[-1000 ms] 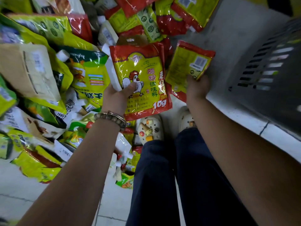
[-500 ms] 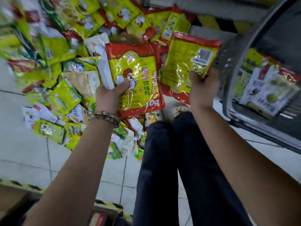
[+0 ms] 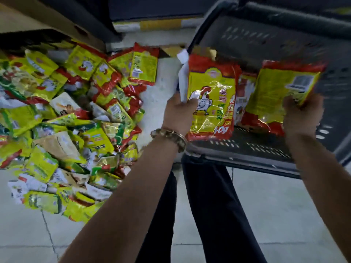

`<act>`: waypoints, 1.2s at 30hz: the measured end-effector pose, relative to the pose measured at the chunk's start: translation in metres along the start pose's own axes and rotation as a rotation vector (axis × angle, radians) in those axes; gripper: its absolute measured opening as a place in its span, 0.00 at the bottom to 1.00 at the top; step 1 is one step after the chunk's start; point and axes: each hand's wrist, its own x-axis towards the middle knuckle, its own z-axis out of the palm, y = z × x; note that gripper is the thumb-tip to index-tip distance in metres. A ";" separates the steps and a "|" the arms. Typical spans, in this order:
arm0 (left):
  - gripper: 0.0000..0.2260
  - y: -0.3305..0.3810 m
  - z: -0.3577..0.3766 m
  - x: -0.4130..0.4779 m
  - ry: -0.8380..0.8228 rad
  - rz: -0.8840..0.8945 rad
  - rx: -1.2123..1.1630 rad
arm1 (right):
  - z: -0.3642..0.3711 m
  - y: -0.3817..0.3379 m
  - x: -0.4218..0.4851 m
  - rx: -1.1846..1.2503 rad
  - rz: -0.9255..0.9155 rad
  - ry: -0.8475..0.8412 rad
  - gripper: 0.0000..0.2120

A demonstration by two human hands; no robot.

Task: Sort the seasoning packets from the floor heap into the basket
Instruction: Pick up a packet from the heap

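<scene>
Grip matters here: your left hand [image 3: 178, 112] clenches the chicken packet [image 3: 210, 95] by its lower edge, a white packet [image 3: 183, 80] tucked behind it, and your right hand [image 3: 302, 115] curls its fingers [image 3: 293, 103] round a second red-and-yellow packet [image 3: 279, 90], so both hang over the open basket [image 3: 247, 149], likely ready to drop in; the heap [image 3: 66, 120] lies on the floor [image 3: 275, 215] to your left

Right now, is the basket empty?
No, not empty: at least one packet shows lying inside the basket.
</scene>
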 end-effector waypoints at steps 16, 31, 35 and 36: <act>0.19 -0.092 0.176 0.137 -0.017 -0.183 0.238 | 0.080 0.180 0.125 -0.271 0.312 -0.291 0.21; 0.38 -0.123 0.144 0.149 -0.129 0.275 1.287 | 0.123 0.154 0.091 -0.562 -0.101 -0.516 0.41; 0.39 -0.128 0.146 0.160 -0.181 0.252 1.373 | 0.144 0.162 0.090 -0.621 -0.026 -0.494 0.42; 0.39 -0.130 0.146 0.161 -0.185 0.239 1.377 | 0.146 0.164 0.091 -0.635 -0.024 -0.476 0.42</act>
